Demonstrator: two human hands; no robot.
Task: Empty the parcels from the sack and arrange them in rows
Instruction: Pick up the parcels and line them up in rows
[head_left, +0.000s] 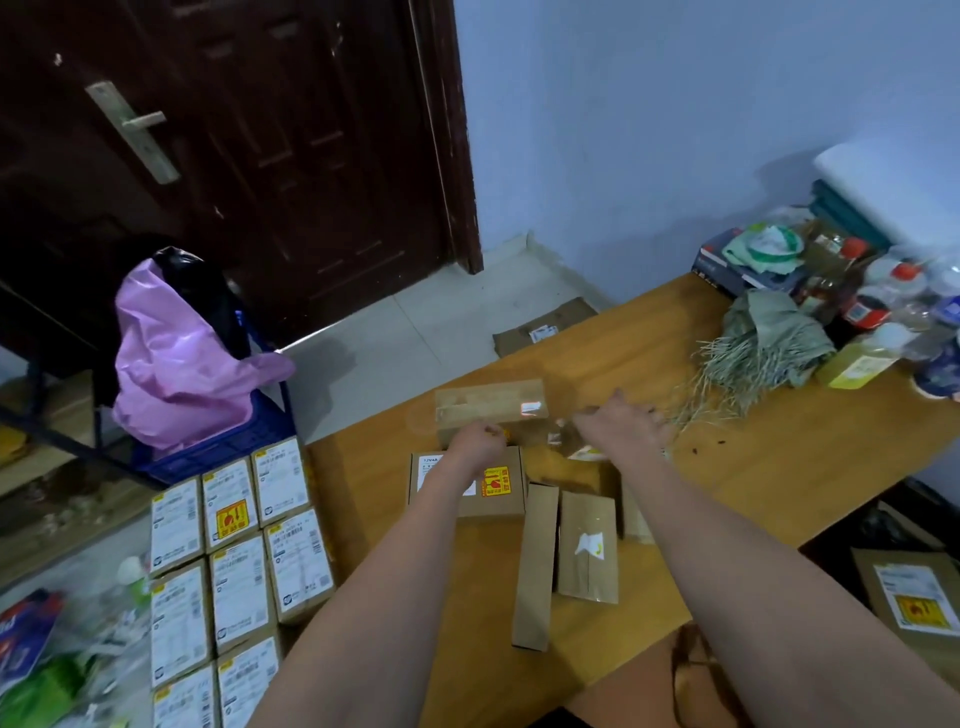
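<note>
A taped brown parcel (491, 410) is seen lying flat on the wooden table (753, 467), near its far edge at about 12 o'clock from the other parcels. The left hand (478, 436) is placed at its near edge, fingers curled against the cardboard; whether the parcel is actually gripped cannot be told. The right hand (623, 421) is spread flat, fingers apart, on a blurred clear-wrapped item just at 3 o'clock of that parcel.

Under the left forearm a square box (506, 488) with a red-and-yellow sticker is lying. At 5 o'clock of it a long narrow carton (535, 566) is laid, with a flat kraft packet (588, 551) touching its right side.

The grey-green woven sack (774, 338), frayed at its mouth, is crumpled at 2 o'clock on the table, beside a cluster of bottles (878, 312).

On the floor at 8 o'clock, labelled boxes (239, 561) are set in tidy rows. Behind them, at 10 o'clock, a blue crate (228, 441) holding a pink plastic bag (182, 364) is seen before a dark door (260, 130).
</note>
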